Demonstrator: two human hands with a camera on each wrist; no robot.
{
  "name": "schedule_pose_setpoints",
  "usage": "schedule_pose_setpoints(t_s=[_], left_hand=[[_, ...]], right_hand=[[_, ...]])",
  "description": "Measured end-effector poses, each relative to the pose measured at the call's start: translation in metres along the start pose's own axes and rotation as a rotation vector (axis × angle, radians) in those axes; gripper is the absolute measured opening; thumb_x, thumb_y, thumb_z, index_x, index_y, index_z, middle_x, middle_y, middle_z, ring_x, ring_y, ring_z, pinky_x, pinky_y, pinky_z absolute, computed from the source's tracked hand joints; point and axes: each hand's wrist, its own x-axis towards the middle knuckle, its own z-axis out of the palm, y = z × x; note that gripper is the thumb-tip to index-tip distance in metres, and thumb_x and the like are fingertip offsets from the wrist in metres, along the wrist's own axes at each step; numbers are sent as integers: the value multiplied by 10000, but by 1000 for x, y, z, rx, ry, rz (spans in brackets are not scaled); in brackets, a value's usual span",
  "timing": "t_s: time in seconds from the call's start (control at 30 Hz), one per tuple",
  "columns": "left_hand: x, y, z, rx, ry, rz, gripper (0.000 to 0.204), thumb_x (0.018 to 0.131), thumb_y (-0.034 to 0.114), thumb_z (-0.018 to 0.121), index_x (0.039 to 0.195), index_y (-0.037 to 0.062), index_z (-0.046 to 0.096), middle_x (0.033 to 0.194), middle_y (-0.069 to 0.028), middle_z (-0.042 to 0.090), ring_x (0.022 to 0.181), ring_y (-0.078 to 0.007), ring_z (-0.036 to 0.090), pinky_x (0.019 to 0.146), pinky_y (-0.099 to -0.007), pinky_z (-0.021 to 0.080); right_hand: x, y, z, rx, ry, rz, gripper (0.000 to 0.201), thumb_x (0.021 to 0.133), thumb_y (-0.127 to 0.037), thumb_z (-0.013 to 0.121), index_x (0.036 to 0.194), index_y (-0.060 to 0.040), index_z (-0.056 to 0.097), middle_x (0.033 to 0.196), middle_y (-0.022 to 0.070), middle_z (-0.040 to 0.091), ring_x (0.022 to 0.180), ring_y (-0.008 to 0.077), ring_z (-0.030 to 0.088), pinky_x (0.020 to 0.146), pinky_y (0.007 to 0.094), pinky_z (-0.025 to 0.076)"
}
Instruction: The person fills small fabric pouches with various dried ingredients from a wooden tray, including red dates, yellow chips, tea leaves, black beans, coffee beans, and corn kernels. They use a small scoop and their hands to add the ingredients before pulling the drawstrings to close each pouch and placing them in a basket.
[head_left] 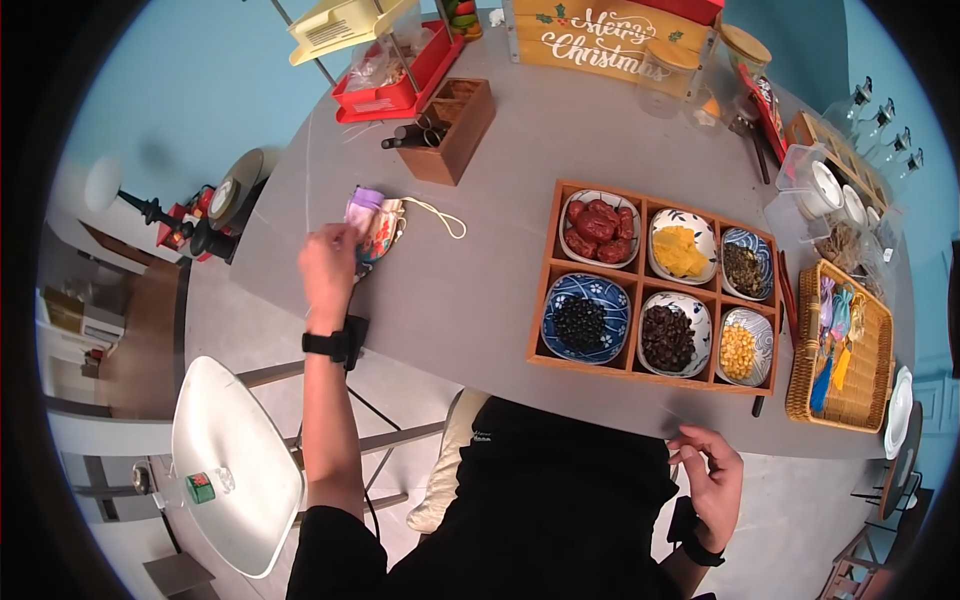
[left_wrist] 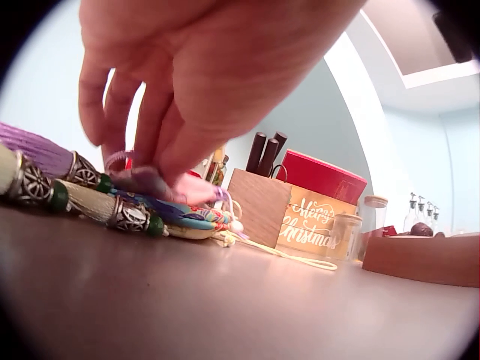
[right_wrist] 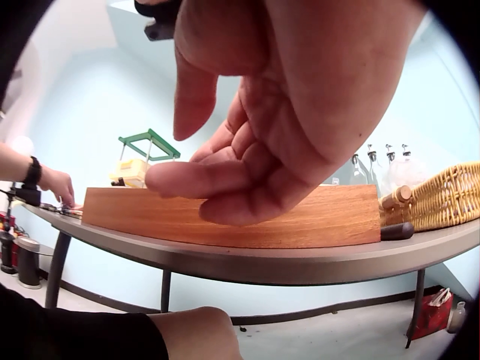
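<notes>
My left hand [head_left: 328, 270] is at the left of the table, its fingertips pinching a small purple-and-pink cloth pouch [head_left: 366, 203]. Beside that lies a colourful patterned pouch [head_left: 380, 236] with a pale cord loop [head_left: 440, 214]. Seen from the left wrist, a purple tassel [left_wrist: 45, 150] and a cream tassel [left_wrist: 91, 201] with silver and green beads stretch out from under the fingers, near a blue patterned pouch [left_wrist: 169, 211]. My right hand [head_left: 712, 475] hangs loosely curled and holds nothing, just off the table's front edge near the compartment box.
A wooden compartment box [head_left: 650, 372] holds bowls of red dates, yellow pieces, dark beans and corn kernels. To its right stands a wicker basket [head_left: 800, 400] of tassels. A wooden holder [head_left: 440, 160] and a Merry Christmas crate [head_left: 540, 45] stand at the back. A white chair [head_left: 225, 430] is at the left.
</notes>
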Motion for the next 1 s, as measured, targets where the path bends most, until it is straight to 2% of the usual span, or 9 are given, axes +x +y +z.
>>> schedule_pose_setpoints(t_s=[0.13, 0.2, 0.4, 0.47, 0.5, 0.63, 0.8, 0.87, 1.0], left_hand=[[-27, 22, -53, -193, 354, 56, 143, 890, 126, 641, 943, 13, 711, 931, -138, 700, 855, -243, 661, 785, -333, 503], [-58, 44, -82, -275, 302, 9, 118, 877, 93, 656, 932, 6, 713, 922, -107, 700, 862, -197, 647, 800, -314, 496], [-135, 84, -99, -797, -355, 194, 72, 808, 0, 699, 871, 5, 734, 919, -102, 700, 825, -190, 647, 736, -306, 507], [-153, 102, -90, -915, -444, 204, 91, 814, 57, 723, 839, -30, 716, 871, -127, 690, 768, -197, 620, 696, -301, 485], [-157, 104, -83, -894, -500, 321, 119, 746, -13, 745, 864, -7, 732, 889, -107, 708, 795, -210, 646, 710, -321, 516], [-176, 125, -63, -960, -625, 331, 140, 734, -22, 744, 872, -4, 731, 910, -104, 713, 790, -225, 645, 712, -321, 517], [-195, 139, -40, -1024, -588, 363, 96, 754, -27, 746, 845, -10, 723, 912, -143, 711, 804, -232, 650, 677, -313, 524], [-196, 143, -37, -1006, -599, 394, 129, 750, -35, 746, 871, -12, 708, 913, -139, 710, 818, -236, 652, 711, -322, 524], [-191, 150, -44, -982, -778, 351, 340, 712, -28, 752, 1031, 3, 637, 957, -136, 682, 893, -253, 645, 843, -361, 495]], right_hand=[[-3, -3, -1, -12, -18, -25, 217, 885, 18, 584, 1094, 34, 636, 887, 130, 693, 755, 154, 635, 729, 277, 524], [-5, -8, 1, -18, -38, -30, 222, 877, 20, 591, 1094, 32, 638, 889, 132, 695, 753, 155, 636, 727, 277, 524], [5, -34, 20, -53, -184, -158, 281, 811, 71, 634, 1085, 13, 651, 933, 134, 687, 773, 175, 651, 711, 277, 522], [8, -55, 30, -112, -280, -375, 334, 779, 75, 680, 1104, 4, 651, 1037, 142, 657, 789, 194, 660, 713, 281, 525], [9, -61, 36, -86, -296, -436, 358, 768, 57, 707, 1116, 4, 648, 1076, 143, 638, 787, 197, 659, 714, 286, 529], [8, -73, 51, -78, -327, -533, 383, 753, -20, 772, 1113, -1, 641, 1082, 131, 616, 761, 204, 654, 664, 301, 547], [8, -56, 57, -240, -303, -546, 278, 774, -57, 749, 1023, -1, 638, 1020, 98, 617, 732, 245, 650, 638, 311, 547], [11, -45, 52, -368, -287, -699, 244, 767, -37, 715, 990, -2, 624, 992, 83, 617, 755, 258, 628, 656, 326, 538], [11, -57, 29, -537, -345, -717, 271, 712, -3, 697, 972, -6, 620, 954, 78, 602, 796, 251, 600, 698, 336, 528]])
